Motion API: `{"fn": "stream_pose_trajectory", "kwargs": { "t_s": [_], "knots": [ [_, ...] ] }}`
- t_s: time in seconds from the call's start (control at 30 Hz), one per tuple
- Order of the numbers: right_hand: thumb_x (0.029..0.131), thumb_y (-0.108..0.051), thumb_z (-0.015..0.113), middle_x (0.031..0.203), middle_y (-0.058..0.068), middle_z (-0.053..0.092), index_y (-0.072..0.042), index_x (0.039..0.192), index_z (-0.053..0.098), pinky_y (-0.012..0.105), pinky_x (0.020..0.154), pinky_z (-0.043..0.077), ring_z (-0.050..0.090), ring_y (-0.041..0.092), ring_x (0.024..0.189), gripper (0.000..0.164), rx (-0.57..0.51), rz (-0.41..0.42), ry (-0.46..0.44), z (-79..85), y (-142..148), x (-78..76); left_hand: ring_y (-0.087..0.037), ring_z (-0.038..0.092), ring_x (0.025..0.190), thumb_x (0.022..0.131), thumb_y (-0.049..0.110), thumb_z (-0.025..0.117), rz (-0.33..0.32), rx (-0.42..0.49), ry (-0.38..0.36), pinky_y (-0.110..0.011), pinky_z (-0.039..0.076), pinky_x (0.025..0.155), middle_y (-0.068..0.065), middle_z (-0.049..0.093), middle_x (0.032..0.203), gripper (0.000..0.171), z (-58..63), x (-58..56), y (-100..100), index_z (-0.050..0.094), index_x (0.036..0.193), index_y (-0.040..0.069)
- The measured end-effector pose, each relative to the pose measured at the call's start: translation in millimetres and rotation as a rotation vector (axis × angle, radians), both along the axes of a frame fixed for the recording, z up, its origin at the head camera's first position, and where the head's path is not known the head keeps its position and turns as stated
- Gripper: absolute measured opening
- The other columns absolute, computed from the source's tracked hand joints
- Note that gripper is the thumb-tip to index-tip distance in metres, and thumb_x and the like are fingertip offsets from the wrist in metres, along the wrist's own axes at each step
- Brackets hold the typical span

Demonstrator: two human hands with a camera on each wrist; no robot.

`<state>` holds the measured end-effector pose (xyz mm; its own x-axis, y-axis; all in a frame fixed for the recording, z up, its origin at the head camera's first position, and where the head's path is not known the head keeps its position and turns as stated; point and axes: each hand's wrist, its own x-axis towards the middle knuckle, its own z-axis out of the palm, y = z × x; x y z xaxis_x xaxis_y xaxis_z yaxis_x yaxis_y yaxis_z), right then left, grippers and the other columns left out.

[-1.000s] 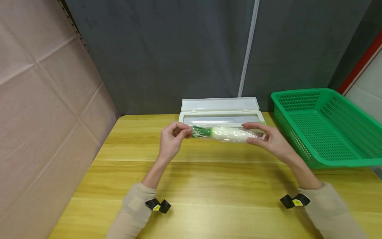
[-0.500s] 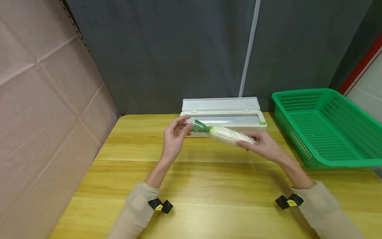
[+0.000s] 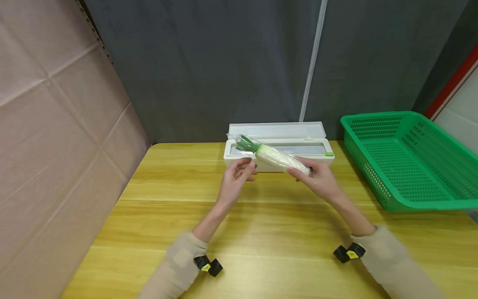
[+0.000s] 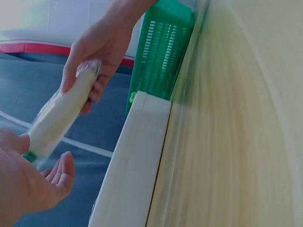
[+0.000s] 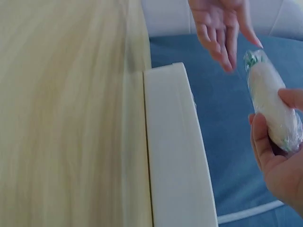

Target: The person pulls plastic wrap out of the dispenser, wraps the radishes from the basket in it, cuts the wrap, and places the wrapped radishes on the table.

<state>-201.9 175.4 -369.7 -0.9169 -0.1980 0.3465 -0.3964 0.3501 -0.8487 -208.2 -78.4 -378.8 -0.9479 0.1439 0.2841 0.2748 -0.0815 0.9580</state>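
A white radish with green leaf stalks is wrapped in clear film. My right hand holds it by the root end, thumb on one side and fingers on the other. The stalks point to the far left, overlapping the white box behind. Below the stalks, my left hand has its fingers loosely bent around nothing. In the right wrist view the left hand stands apart from the wrapped radish, with a gap between them. Only the tip of the stalks shows in the left wrist view.
A white cling film dispenser with its lid raised stands at the table's back edge, against a dark grey curtain. A green slider sits on its right end. To the right stands a green basket on the wooden table.
My left hand has let go of the leaf end and moved slightly right and down. The radish has tilted, stalks up and left, as my right hand shifted left with it.
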Motion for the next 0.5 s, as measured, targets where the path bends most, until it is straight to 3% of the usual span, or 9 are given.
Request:
{"fn": "stream_pose_trajectory", "kwargs": {
  "t_s": [0.13, 0.27, 0.4, 0.5],
  "knots": [
    [0.093, -0.009, 0.073, 0.078, 0.010, 0.067, 0.003, 0.119, 0.071, 0.021, 0.051, 0.044, 0.058, 0.011, 0.067, 0.029, -0.028, 0.007, 0.049, -6.2, -11.9, -2.5, -0.041, 0.065, 0.103, 0.105, 0.019, 0.058, -0.058, -0.048, -0.031, -0.048, 0.057, 0.086, -0.028, 0.065, 0.118, 0.039, -1.8, 2.8, 10.7, 0.058, 0.130, -0.010],
    [0.091, -0.008, 0.075, 0.076, 0.008, 0.067, 0.003, 0.116, 0.072, 0.021, 0.051, 0.045, 0.058, 0.012, 0.065, 0.027, -0.034, 0.013, 0.067, -9.2, -22.6, -2.3, -0.044, 0.064, 0.106, 0.105, 0.022, 0.057, -0.088, -0.051, -0.074, -0.051, 0.055, 0.089, -0.024, 0.066, 0.118, 0.039, -1.9, 3.1, 16.7, 0.059, 0.127, -0.010],
    [0.089, -0.008, 0.078, 0.087, 0.012, 0.072, 0.002, 0.120, 0.071, 0.020, 0.055, 0.048, 0.061, 0.012, 0.070, 0.033, -0.059, 0.023, 0.044, -9.6, -31.8, -1.4, -0.045, 0.063, 0.106, 0.104, 0.021, 0.059, -0.069, 0.001, -0.094, -0.051, 0.055, 0.091, -0.024, 0.065, 0.115, 0.036, -2.1, 1.9, 19.4, 0.058, 0.122, -0.010],
    [0.087, -0.006, 0.079, 0.104, 0.016, 0.073, 0.002, 0.122, 0.070, 0.019, 0.063, 0.053, 0.064, 0.013, 0.080, 0.036, -0.072, 0.041, 0.046, -10.6, -36.8, -2.3, -0.036, 0.066, 0.101, 0.103, 0.019, 0.062, -0.035, 0.058, -0.110, -0.048, 0.055, 0.091, -0.024, 0.065, 0.112, 0.035, -1.2, 0.9, 20.5, 0.056, 0.120, -0.011]
  ]
}}
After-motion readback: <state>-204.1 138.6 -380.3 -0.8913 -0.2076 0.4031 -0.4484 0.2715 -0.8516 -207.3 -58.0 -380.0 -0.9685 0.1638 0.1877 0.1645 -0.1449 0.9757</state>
